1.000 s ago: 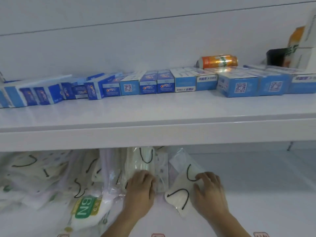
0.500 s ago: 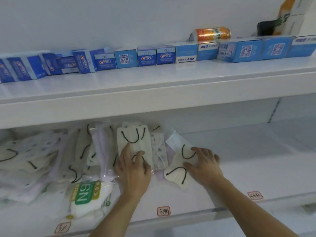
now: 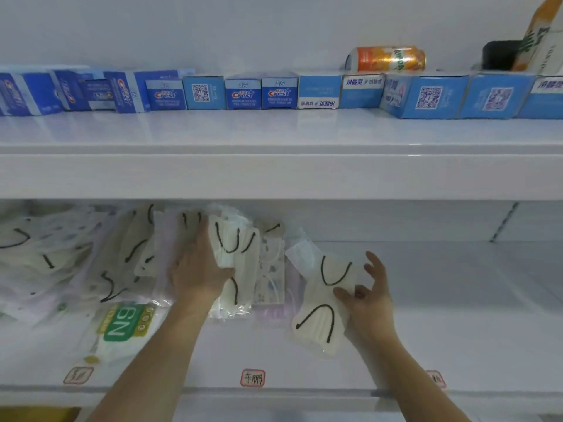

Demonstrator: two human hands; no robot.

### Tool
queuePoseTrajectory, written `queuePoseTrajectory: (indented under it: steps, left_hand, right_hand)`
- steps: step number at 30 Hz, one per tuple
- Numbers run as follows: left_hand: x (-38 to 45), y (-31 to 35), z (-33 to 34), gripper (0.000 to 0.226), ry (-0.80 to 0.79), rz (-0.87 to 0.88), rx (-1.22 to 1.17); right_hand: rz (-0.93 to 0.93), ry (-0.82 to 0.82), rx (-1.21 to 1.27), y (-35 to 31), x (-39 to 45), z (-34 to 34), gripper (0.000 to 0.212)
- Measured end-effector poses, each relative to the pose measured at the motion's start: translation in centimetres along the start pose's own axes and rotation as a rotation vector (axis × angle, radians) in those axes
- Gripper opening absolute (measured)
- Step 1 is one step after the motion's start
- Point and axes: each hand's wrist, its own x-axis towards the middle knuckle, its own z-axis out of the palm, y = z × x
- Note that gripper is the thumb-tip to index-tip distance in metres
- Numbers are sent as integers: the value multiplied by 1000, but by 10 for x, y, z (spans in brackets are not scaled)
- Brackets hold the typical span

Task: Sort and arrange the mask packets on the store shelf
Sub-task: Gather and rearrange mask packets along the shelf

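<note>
Both forearms reach up and in over the front edge of the lower shelf (image 3: 457, 300). The left hand (image 3: 198, 266) lies palm down, its thumb hooked round the edge of a cream mask packet (image 3: 234, 242) with black ear loops, the fingers behind it, so its grip pinches that packet, which stands tilted against a floral mask packet (image 3: 272, 269) just to its right. The right hand (image 3: 368, 296) holds its fingers spread and relaxed, thumb and fingertips touching the right edge of a second cream mask packet (image 3: 323, 303) lying flat on the shelf, apart from the leaning row. A loose heap of mask packets (image 3: 61, 257), too jumbled to count, lies left. One green-labelled N95 packet (image 3: 125, 324) lies in front. Above, toothpaste boxes (image 3: 243, 92) line the upper shelf (image 3: 274, 175), with one orange can (image 3: 387, 58) behind.
</note>
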Motion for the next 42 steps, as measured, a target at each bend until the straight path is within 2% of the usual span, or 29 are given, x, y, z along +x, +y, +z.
queuePoseTrajectory:
  steps: [2,4,6,8,10,11,13,16,18,21,24,28,29,30,31,33,35,37,40,42]
  left_hand:
    - [2,0,-1,108,60,6,-49]
    - [3,-2,1,88,67,-36,-149]
    - [0,-4,6,73,39,-119,-280]
    - [-10,-8,12,74,72,-115,-379]
    - [-23,-14,22,69,108,-39,-354]
    - [-29,-18,28,56,119,-7,-303]
    - [-38,-27,38,33,195,56,-166]
    - [-44,-29,42,29,273,102,-141]
    - [-47,-21,39,29,224,120,-172]
    - [-51,-11,46,35,46,193,-106]
    - [-53,-10,57,52,8,248,-40]
    - [-61,-2,54,103,-45,230,-16]
    - [-63,-1,51,110,-73,222,-34]
    - [-65,-1,49,108,-95,218,-58]
    - [-67,0,47,95,-100,210,-93]
    - [-70,-4,46,47,-43,217,-179]
    - [-70,-12,50,21,34,253,-205]
    - [-66,-18,56,16,31,254,-135]
    - [-62,-19,63,24,-5,297,-161]
    - [-67,-15,63,29,-24,345,-172]
  right_hand:
    - [80,26,180,-3,-1,0,92]
    - [111,45,271,-4,2,-3,82]
    - [117,17,268,-4,6,-6,54]
    - [108,-35,239,-1,8,-8,25]
    - [78,-77,162,1,8,-8,13]
    - [50,-95,123,3,8,-7,11]
    - [4,-105,64,4,6,-6,11]
    - [-77,-91,-94,6,5,-3,21]
    - [-95,-61,-107,5,4,1,21]
    - [-64,-61,-80,1,1,11,19]
    - [-43,-142,-111,-1,-2,32,17]
    - [-70,-186,-275,2,-15,61,13]
    - [-81,-175,-296,4,-19,64,14]
    - [-103,-162,-317,5,-22,67,15]
    - [-129,-154,-337,6,-23,67,15]
    - [-148,-149,-361,8,-24,66,13]
    - [-130,-154,-353,7,-25,65,10]
    - [-115,-170,-365,5,-26,66,12]
    - [-95,-197,-383,5,-26,66,42]
    - [-98,-192,-343,9,-25,64,53]
